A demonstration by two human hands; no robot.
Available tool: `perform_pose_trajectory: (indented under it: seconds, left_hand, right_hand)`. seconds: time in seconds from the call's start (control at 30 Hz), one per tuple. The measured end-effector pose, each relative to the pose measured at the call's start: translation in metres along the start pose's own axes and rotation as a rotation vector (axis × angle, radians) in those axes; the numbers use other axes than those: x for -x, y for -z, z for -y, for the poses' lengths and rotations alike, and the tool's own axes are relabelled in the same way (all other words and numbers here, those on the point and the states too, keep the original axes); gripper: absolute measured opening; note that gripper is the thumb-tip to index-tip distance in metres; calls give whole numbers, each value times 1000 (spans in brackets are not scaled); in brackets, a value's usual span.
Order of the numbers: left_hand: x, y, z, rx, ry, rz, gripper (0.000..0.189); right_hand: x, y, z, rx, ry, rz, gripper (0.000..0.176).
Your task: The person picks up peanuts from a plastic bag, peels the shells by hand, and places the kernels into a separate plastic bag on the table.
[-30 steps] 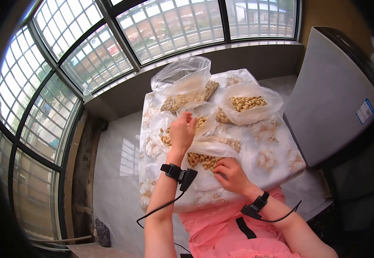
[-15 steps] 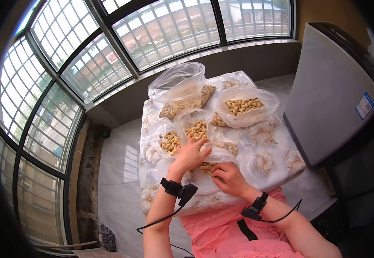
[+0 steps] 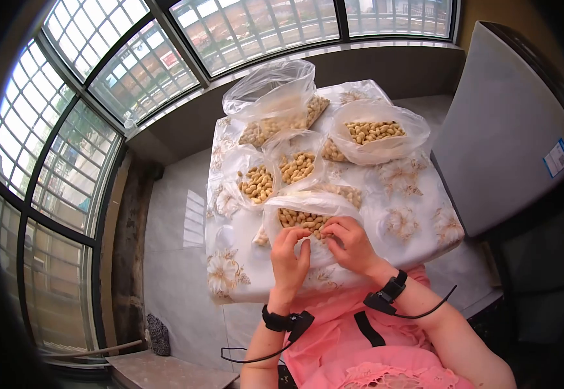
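An open clear plastic bag of unshelled peanuts lies at the near side of the table, right in front of me. Over its near left part is my left hand, fingers bent toward the peanuts and thumb apart from them. My right hand is at the bag's near right part, its fingers curled together at the peanuts. Whatever sits in its fingertips is too small to tell. Just beyond are two smaller open bags, a left bag of peanuts and a middle bag of peanuts.
Two larger plastic bags stand farther back, a rear left bag and a rear right bag of peanuts. A flowered cloth covers the table. To the right stands a grey appliance; barred windows run behind.
My left hand has drawn back from the left and middle bags to the near bag. My right hand has shifted slightly up the bag's edge. The whole view has tilted downward.
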State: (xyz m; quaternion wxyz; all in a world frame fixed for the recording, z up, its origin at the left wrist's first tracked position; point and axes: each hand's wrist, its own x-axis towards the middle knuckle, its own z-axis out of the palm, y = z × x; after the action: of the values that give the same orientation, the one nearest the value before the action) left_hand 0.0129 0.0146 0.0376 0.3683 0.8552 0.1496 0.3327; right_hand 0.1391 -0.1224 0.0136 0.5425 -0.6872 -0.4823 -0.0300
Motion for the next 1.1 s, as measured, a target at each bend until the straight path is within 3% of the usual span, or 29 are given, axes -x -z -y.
perform_pose_trajectory:
  seconds: [0.17, 0.5, 0.77, 1.1]
  left_hand:
    - [12, -20, 3, -99, 49, 16, 31]
    - [15, -33, 6, -239, -12, -77, 21]
    - [22, -30, 5, -55, 66, -105, 20]
    - [22, -28, 6, -78, 33, -73, 21]
  right_hand:
    - [1, -1, -1, 51, 6, 6, 20]
    - [0, -2, 0, 67, -21, 20, 20]
    - [-2, 1, 3, 100, 18, 101, 22]
    - [0, 0, -1, 84, 16, 100, 18]
